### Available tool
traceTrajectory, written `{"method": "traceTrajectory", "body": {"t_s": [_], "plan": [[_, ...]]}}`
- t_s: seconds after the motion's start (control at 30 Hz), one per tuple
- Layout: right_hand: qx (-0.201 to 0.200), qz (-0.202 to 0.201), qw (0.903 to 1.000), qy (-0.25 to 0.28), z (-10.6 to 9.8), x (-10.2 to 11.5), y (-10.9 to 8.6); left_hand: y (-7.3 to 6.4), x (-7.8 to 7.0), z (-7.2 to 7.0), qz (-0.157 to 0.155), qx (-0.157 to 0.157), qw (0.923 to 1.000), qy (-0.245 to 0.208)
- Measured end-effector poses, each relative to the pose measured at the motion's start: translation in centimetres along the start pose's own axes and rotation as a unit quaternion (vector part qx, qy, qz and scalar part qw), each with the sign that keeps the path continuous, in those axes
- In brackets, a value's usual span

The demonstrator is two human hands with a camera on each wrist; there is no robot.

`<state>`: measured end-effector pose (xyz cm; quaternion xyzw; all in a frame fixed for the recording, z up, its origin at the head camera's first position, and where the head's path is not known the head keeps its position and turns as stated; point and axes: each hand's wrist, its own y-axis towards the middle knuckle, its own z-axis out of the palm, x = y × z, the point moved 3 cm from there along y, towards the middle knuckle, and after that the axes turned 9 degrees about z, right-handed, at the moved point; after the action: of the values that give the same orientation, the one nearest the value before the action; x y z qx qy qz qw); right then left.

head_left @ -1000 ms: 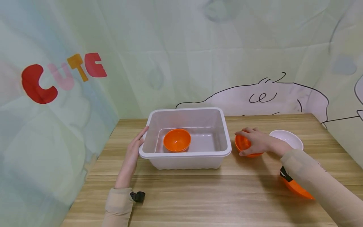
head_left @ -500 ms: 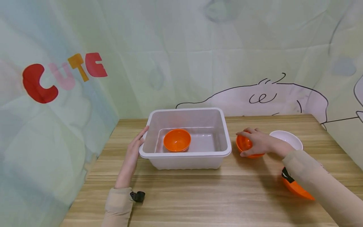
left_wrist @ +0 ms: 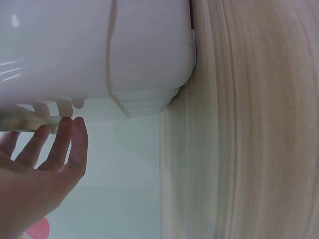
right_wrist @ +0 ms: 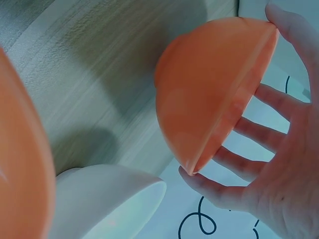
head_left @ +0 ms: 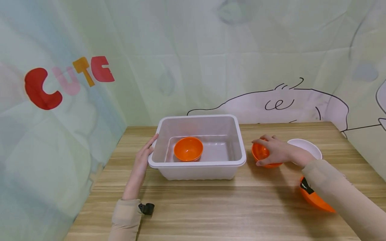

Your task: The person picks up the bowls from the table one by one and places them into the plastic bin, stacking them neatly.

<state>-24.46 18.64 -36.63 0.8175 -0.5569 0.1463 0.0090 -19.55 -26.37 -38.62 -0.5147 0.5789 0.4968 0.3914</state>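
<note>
My right hand spans the mouth of a small orange bowl, thumb and fingertips at opposite sides of its rim. In the right wrist view this orange bowl has its base toward the wooden table. On the left, my left hand rests its straight fingers against the side of a white rectangular basin. The left wrist view has those fingertips at the basin's outer wall. Another orange bowl sits inside the basin, left of its middle.
A white bowl stands behind the right wrist. A larger orange dish lies partly hidden under the right forearm. The wooden table ends at the back against a printed cloth.
My right hand and the orange bowl in it have shifted very slightly to the right. The left hand and the basin stay where they were.
</note>
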Motion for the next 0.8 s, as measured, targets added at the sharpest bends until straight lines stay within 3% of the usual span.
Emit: {"method": "traceTrajectory", "body": {"t_s": [0.33, 0.8], "plan": [[-0.027, 0.000, 0.9996, 0.003, -0.8, -0.3, -0.2, 0.0, 0.1, 0.0, 0.001, 0.000, 1.0000, -0.001], [-0.026, 0.001, 0.9996, 0.010, -2.6, 0.4, -0.9, 0.1, 0.1, 0.0, -0.002, 0.001, 1.0000, -0.001]]}}
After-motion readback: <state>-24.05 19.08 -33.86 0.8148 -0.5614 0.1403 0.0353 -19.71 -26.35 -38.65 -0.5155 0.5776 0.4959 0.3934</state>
